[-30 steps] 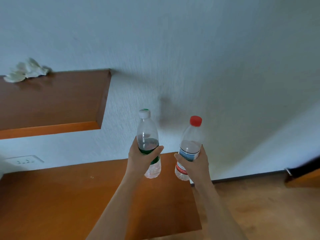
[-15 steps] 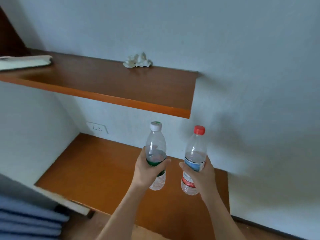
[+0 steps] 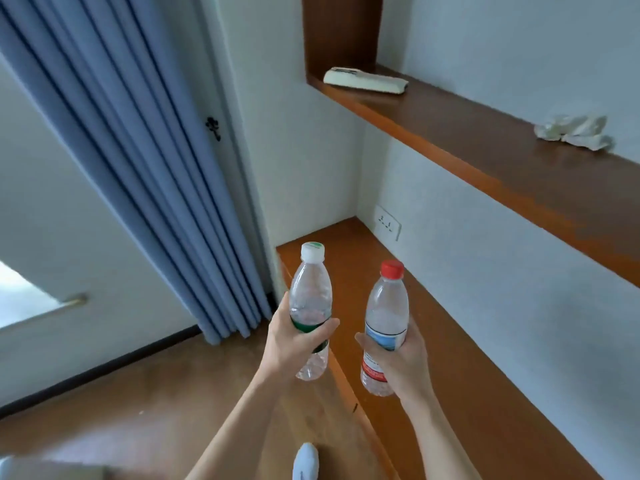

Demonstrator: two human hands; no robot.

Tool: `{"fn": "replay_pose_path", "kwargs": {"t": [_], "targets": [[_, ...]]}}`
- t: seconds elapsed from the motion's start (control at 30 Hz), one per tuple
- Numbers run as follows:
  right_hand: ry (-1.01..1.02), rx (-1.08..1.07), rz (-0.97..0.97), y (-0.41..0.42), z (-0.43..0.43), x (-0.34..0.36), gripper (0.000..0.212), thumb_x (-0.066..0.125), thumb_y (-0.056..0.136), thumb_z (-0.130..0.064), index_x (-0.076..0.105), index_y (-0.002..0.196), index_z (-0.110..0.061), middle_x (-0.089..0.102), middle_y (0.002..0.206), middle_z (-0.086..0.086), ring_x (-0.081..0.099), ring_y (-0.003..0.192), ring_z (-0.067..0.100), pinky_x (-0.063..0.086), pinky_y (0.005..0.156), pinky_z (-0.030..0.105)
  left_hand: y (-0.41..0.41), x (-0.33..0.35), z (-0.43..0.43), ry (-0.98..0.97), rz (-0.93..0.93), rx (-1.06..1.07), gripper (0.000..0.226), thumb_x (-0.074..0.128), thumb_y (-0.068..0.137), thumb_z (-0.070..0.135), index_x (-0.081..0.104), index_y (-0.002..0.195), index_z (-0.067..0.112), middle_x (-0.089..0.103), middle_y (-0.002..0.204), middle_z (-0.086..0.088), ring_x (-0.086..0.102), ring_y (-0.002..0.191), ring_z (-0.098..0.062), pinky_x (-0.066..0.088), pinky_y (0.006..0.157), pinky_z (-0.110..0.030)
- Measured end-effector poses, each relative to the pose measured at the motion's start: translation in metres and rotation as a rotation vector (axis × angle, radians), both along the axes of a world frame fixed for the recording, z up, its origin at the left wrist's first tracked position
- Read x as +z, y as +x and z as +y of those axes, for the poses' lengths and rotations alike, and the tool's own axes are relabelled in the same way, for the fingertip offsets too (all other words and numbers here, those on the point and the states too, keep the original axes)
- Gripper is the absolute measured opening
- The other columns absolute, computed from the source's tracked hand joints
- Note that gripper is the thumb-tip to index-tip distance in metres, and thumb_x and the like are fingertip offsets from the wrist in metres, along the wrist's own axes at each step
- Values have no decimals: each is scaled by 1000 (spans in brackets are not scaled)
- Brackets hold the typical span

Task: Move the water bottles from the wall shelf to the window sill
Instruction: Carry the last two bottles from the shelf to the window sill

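My left hand point(image 3: 294, 344) grips a clear bottle with a white cap and green label point(image 3: 311, 299), held upright. My right hand point(image 3: 398, 355) grips a second clear bottle with a red cap and a blue-and-red label point(image 3: 386, 306), also upright. Both bottles hang in the air above the near end of a low wooden ledge point(image 3: 450, 341). The wooden wall shelf point(image 3: 485, 150) runs along the wall at the upper right. A pale sill-like edge point(image 3: 41, 313) shows at the far left, past the curtain.
A blue curtain point(image 3: 138, 150) hangs left of centre, down to the wooden floor point(image 3: 156, 393). On the wall shelf lie a folded pale cloth point(image 3: 363, 79) and crumpled paper point(image 3: 575, 131). A wall socket point(image 3: 388, 221) sits above the low ledge. A white shoe tip point(image 3: 304, 462) shows below.
The view has swung left: the shelf has slid to the right and the curtain and left wall have come into sight. Both hands still hold their bottles upright.
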State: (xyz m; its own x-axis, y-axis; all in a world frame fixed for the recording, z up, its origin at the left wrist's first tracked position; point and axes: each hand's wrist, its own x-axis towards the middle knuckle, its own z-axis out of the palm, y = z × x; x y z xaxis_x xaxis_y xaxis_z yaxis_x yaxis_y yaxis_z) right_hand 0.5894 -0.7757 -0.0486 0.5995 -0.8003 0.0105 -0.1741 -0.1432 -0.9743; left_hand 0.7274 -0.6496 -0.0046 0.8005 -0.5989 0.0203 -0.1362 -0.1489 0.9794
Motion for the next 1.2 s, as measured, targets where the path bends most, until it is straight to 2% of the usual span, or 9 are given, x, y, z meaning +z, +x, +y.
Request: {"fn": "replay_pose_path", "kwargs": {"t": [0.07,0.17,0.3,0.43,0.6,0.73,0.9,1.03,1.2], "targets": [[19,122,15,23,22,-4,58,86,67,-38,54,116,-37,67,105,-14,64,100,-7,51,67,6,10,-2,36,-2,12,116,48,86,72,16,59,110,24,69,93,2,68,85,-7,54,68,-16],[49,294,12,60,57,-7,59,89,70,-25,52,114,-41,67,106,-14,67,98,1,53,68,9,24,-6,89,24,21,307,42,87,70,17,60,101,26,69,88,5,67,79,-7,52,67,-18],[23,529,2,115,112,2,59,90,71,-27,52,114,-39,67,104,-17,65,99,-5,54,73,10,40,-6,164,28,18,534,45,88,68,20,60,102,27,69,88,6,67,83,-10,54,70,-21],[32,695,30,167,168,2,60,88,62,-44,60,112,-28,72,99,-4,72,93,16,61,84,44,55,-8,235,29,22,742,44,89,67,28,60,99,32,70,89,5,68,87,-16,58,77,-36],[-4,868,47,226,240,-5,57,85,62,-46,58,111,-33,71,101,-6,70,94,17,59,86,49,80,-9,305,31,20,943,43,89,68,29,59,99,27,68,88,6,67,81,-4,53,67,-17],[-13,979,44,281,298,-4,61,84,61,-48,58,114,-30,70,105,-6,69,98,14,59,87,42,116,-14,358,27,21,1031,43,88,68,28,58,98,28,67,88,5,66,79,0,51,64,-12],[-78,1047,34,371,379,7,57,91,66,-42,53,109,-37,65,102,-16,63,98,-2,52,80,20,189,-21,436,17,25,1110,56,88,61,48,57,104,31,68,92,4,69,86,-11,59,74,-31],[-87,1072,46,430,435,18,58,90,67,-37,50,108,-35,62,100,-17,59,90,-17,45,69,1,242,-14,491,45,-15,1137,63,86,62,47,55,111,24,66,97,1,68,90,-15,57,70,-22],[-61,1128,51,479,487,16,54,90,69,-22,52,107,-26,64,97,-10,60,85,-18,46,64,2,286,-11,534,36,-18,1186,50,86,67,37,51,103,36,64,96,4,65,88,-2,52,65,-12]]}}
